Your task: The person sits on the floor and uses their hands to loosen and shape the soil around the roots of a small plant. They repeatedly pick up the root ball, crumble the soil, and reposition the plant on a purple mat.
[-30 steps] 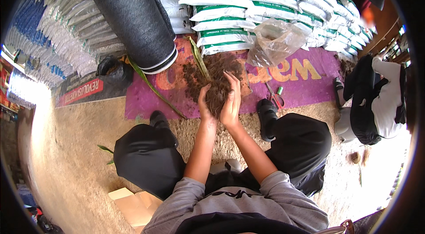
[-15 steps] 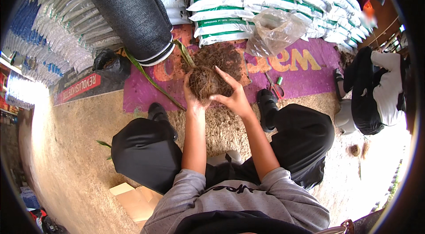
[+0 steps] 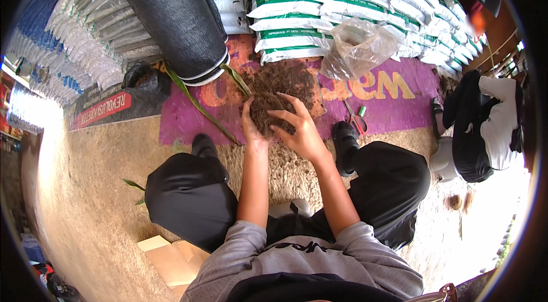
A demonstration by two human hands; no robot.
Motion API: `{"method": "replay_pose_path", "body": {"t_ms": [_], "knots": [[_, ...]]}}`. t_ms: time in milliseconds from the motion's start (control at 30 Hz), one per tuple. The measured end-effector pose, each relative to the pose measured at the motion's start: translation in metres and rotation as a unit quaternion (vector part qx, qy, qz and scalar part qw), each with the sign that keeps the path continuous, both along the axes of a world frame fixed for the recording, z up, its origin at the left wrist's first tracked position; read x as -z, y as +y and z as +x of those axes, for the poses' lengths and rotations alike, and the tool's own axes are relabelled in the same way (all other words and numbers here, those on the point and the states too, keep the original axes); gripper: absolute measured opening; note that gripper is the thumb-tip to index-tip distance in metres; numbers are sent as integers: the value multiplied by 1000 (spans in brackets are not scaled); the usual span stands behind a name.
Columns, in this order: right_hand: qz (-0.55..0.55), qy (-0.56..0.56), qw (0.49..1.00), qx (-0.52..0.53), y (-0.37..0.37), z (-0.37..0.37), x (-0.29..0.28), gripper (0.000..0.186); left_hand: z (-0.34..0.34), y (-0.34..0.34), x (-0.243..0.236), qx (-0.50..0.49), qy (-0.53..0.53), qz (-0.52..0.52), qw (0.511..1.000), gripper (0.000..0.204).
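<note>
Between my two hands is a round brown root ball point(image 3: 264, 109), a tangle of fibrous roots with a long green leaf point(image 3: 237, 79) running up from its far left side. My left hand point(image 3: 252, 129) cups the ball from the left and below. Over its right side, the bent, spread fingers of my right hand point(image 3: 299, 128) press into the roots. Dark loose soil point(image 3: 299, 82) lies on the purple banner point(image 3: 394, 113) just beyond the ball. Another long leaf point(image 3: 200, 111) stretches across the banner to the left.
Red-handled scissors point(image 3: 358, 124) and a green spool point(image 3: 362, 111) lie to the right. A clear plastic bag point(image 3: 359, 51), a black pot bag point(image 3: 142, 80) and a dark netting roll point(image 3: 174, 16) stand beyond, before stacked white-green sacks point(image 3: 291, 22). Another person point(image 3: 485, 119) sits at right.
My right hand's fingers have moved from the ball's right edge onto its top and spread into the roots. My left hand keeps its hold. The view has shifted slightly.
</note>
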State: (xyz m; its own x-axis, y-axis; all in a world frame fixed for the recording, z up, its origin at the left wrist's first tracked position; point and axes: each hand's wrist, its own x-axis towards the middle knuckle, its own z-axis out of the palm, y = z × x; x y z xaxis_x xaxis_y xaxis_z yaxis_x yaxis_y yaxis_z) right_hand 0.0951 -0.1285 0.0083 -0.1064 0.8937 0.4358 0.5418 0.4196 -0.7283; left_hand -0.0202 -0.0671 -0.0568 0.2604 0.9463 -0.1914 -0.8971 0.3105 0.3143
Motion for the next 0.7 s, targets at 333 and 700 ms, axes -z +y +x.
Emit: {"method": "replay_pose_path", "body": {"t_ms": [333,700], "knots": [[-26,62,997,-45,-8,9,-18,18,-6,2,15,43,-84,1,996,38],[62,352,895,266,25,71,-24,7,-18,7,23,17,-140,-96,985,36]]}}
